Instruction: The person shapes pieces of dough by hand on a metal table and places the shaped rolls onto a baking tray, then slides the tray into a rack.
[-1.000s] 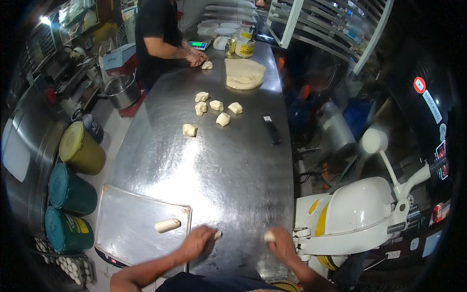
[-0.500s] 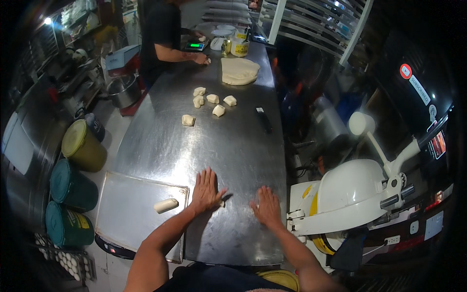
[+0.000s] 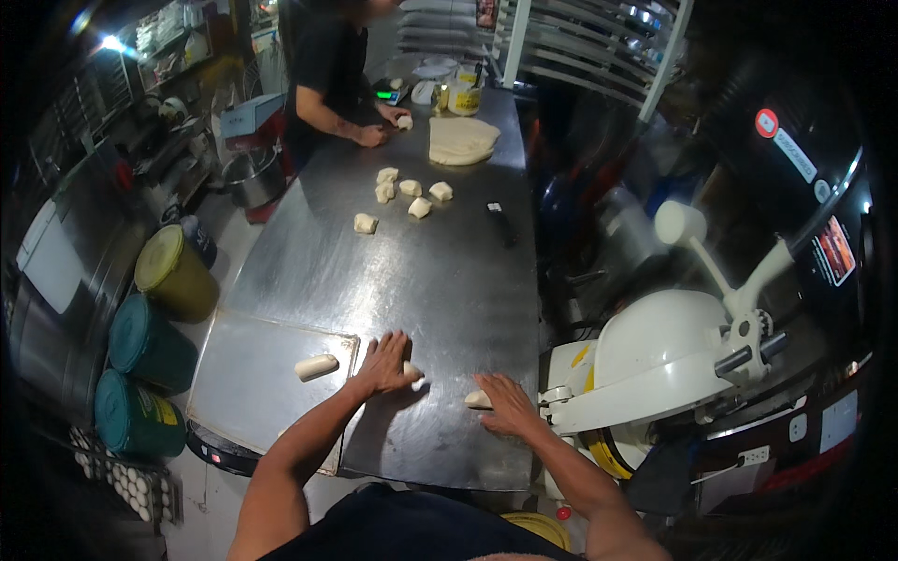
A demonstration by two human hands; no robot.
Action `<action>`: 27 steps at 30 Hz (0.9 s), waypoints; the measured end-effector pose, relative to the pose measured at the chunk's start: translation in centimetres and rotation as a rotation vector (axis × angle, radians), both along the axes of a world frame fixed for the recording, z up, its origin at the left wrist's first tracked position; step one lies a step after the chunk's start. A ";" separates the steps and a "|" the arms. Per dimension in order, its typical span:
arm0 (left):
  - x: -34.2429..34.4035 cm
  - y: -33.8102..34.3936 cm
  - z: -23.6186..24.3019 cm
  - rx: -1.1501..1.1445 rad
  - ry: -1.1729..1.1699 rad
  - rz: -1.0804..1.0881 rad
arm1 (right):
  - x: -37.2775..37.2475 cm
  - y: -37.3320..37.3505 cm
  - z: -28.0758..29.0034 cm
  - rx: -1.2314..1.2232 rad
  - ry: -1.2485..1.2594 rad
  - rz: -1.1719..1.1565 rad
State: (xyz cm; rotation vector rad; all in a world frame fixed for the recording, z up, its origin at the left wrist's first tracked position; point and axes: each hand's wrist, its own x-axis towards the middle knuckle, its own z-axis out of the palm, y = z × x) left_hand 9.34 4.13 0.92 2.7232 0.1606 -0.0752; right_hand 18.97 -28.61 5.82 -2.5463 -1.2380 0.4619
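Head view, looking down on a long, shiny stainless-steel table (image 3: 440, 290). At seven o'clock, the person's bare left hand (image 3: 382, 365) lies flat with fingers outstretched and slightly apart; a small, pale cream dough piece (image 3: 412, 371) shows at its right edge. At five o'clock, the bare right hand (image 3: 510, 408) is also spread low over the table, fingers long and pointing towards eleven, with a second pale, rounded dough piece (image 3: 478, 400) poking out on its left.

Half a second ago, the right hand's dough was out of sight beneath it; now its end is plain. At eleven o'clock, a co-worker in black (image 3: 323, 79) has brought both hands near one dough lump (image 3: 404, 122); earlier, one was by the green-lit scale (image 3: 386, 96).

Unchanged are the smooth cream dough roll (image 3: 316, 366) on the flat metal tray (image 3: 238, 374) at eight, the six cut lumps at eleven and the thick dough slab (image 3: 463, 142) at twelve.

The palms hide part of both pieces, and the right thumb is hard to make out. The co-worker's head is cut off above.
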 end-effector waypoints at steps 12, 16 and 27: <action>-6.5 0.2 6.5 -0.103 -0.142 0.102 | -3.1 -0.7 1.7 0.106 -0.174 -0.354; -3.6 -1.9 5.5 0.042 -0.201 -0.133 | -1.8 2.9 -0.9 0.177 -0.391 -0.211; -2.1 -1.6 1.8 0.033 -0.234 -0.219 | -1.0 5.4 -0.5 0.030 -0.157 -0.098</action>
